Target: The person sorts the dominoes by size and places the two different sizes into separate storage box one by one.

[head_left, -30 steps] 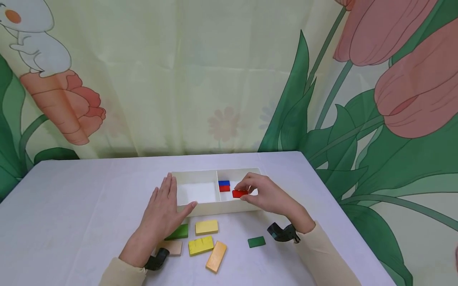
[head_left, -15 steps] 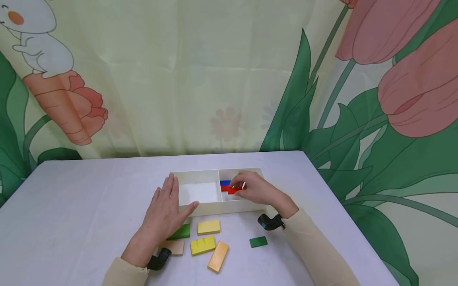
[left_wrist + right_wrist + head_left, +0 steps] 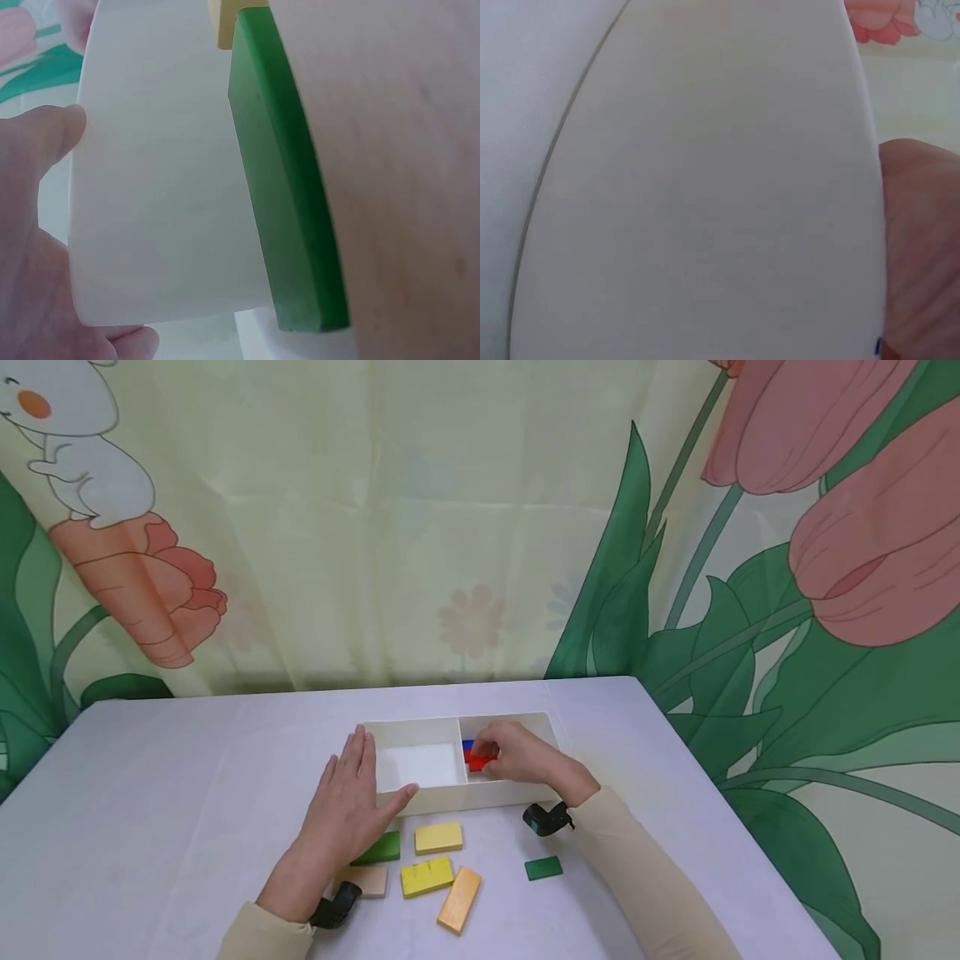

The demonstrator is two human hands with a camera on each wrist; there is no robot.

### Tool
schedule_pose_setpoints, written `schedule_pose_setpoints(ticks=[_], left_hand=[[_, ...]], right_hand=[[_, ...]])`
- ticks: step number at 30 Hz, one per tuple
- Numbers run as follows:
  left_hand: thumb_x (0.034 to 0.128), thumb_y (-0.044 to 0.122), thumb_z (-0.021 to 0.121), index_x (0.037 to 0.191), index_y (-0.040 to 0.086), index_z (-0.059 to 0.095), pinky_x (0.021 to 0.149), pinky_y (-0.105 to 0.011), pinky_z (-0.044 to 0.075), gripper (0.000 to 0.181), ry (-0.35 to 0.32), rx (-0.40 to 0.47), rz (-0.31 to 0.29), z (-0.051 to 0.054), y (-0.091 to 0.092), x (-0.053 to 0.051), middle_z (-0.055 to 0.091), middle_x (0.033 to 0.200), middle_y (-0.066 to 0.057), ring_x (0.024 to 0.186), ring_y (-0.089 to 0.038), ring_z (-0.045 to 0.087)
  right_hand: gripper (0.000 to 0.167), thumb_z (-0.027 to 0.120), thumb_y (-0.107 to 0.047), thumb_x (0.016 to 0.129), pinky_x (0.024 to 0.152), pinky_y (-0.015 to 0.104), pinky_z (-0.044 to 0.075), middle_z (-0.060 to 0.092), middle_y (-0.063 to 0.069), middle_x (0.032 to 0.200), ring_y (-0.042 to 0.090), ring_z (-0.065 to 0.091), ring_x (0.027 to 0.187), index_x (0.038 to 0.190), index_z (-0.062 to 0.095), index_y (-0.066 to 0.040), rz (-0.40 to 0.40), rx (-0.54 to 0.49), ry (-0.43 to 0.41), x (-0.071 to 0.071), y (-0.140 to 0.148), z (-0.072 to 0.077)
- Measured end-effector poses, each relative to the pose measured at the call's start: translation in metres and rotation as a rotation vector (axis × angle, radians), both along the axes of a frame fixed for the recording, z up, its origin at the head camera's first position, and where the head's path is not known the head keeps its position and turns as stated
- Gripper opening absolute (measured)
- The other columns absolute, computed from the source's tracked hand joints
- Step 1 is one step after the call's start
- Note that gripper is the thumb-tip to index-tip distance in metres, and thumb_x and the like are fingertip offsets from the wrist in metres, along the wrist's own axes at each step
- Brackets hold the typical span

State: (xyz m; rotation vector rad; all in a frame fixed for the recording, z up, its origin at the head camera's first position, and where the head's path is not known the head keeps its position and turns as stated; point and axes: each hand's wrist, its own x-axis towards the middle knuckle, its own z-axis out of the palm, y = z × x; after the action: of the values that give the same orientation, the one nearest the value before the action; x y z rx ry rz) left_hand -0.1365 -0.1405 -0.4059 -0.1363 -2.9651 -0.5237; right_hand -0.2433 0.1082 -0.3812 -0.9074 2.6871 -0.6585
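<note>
A white box point(image 3: 480, 797) with two compartments stands on the table. My left hand point(image 3: 339, 814) lies along its left end with straight fingers, the thumb at the front rim. Inside the right compartment my right hand point(image 3: 522, 755) pinches a red block point(image 3: 477, 765) close to the divider. Beside it a blue block point(image 3: 467, 745) and another red block are partly hidden by the fingers. In the left wrist view a green block point(image 3: 281, 172) stands out before the box wall. The box wall point(image 3: 705, 187) covers most of the right wrist view, hiding the right fingertips.
In front of the box lie two yellow blocks point(image 3: 438, 838), an orange block point(image 3: 459, 900), a pale wooden block point(image 3: 365, 882) and a small dark green block point(image 3: 543, 868). A printed curtain point(image 3: 375, 527) hangs behind the table point(image 3: 165, 827).
My right hand has moved left inside the right compartment, bringing the red block up to the blue and red blocks by the divider. My left hand has stayed at the box's left end.
</note>
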Motion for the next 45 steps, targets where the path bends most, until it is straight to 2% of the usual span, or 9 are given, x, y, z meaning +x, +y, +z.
schedule_pose_setpoints(ticks=[8, 15, 20, 29, 39, 45], left_hand=[[0.0914, 0.063, 0.055, 0.154, -0.009, 0.016, 0.121, -0.059, 0.020, 0.104, 0.006, -0.002, -0.003, 0.000, 0.001, -0.001, 0.014, 0.163, -0.027, 0.150, -0.042, 0.020], [0.0914, 0.063, 0.055, 0.154, -0.010, 0.016, 0.121, -0.059, 0.021, 0.103, 0.011, -0.010, -0.007, 0.000, 0.004, -0.001, 0.015, 0.163, -0.027, 0.150, -0.042, 0.020], [0.0918, 0.063, 0.055, 0.153, -0.010, 0.017, 0.121, -0.059, 0.021, 0.103, 0.024, -0.018, -0.009, 0.002, 0.003, -0.002, 0.015, 0.163, -0.027, 0.150, -0.042, 0.021], [0.0922, 0.063, 0.054, 0.154, -0.010, 0.016, 0.121, -0.059, 0.021, 0.103, 0.016, -0.009, -0.011, 0.001, 0.000, -0.002, 0.014, 0.163, -0.027, 0.151, -0.042, 0.019], [0.0921, 0.063, 0.055, 0.154, -0.010, 0.016, 0.121, -0.059, 0.021, 0.103, 0.013, -0.001, -0.006, -0.001, -0.001, 0.000, 0.014, 0.163, -0.027, 0.150, -0.042, 0.020], [0.0926, 0.062, 0.055, 0.154, -0.010, 0.015, 0.121, -0.059, 0.020, 0.103, 0.011, 0.001, -0.005, 0.001, -0.001, 0.000, 0.013, 0.163, -0.027, 0.151, -0.042, 0.019]], right_hand=[[0.017, 0.071, 0.004, 0.082, 0.073, 0.027, 0.052, 0.067, 0.007, 0.090, 0.018, 0.055, 0.082, 0.097, 0.071, -0.003, 0.019, 0.008, -0.014, -0.008, -0.004, -0.002], [0.020, 0.073, 0.003, 0.081, 0.073, 0.027, 0.053, 0.065, 0.005, 0.091, 0.017, 0.055, 0.083, 0.100, 0.070, -0.004, 0.008, 0.021, -0.034, -0.011, -0.003, -0.008], [0.022, 0.074, 0.002, 0.081, 0.074, 0.028, 0.052, 0.065, 0.007, 0.090, 0.018, 0.054, 0.083, 0.102, 0.069, -0.004, 0.004, 0.044, -0.008, -0.014, -0.007, -0.009], [0.029, 0.082, -0.010, 0.080, 0.071, 0.024, 0.051, 0.063, 0.001, 0.087, 0.017, 0.054, 0.081, 0.105, 0.068, -0.009, -0.021, 0.126, 0.041, -0.014, -0.016, -0.009], [0.028, 0.082, -0.008, 0.080, 0.070, 0.023, 0.051, 0.064, 0.001, 0.090, 0.016, 0.054, 0.081, 0.104, 0.068, -0.009, 0.000, 0.089, 0.031, -0.013, -0.017, -0.011], [0.025, 0.081, -0.006, 0.079, 0.071, 0.025, 0.051, 0.066, 0.002, 0.090, 0.016, 0.054, 0.079, 0.100, 0.069, -0.008, 0.035, 0.089, 0.082, -0.013, -0.016, -0.011]])
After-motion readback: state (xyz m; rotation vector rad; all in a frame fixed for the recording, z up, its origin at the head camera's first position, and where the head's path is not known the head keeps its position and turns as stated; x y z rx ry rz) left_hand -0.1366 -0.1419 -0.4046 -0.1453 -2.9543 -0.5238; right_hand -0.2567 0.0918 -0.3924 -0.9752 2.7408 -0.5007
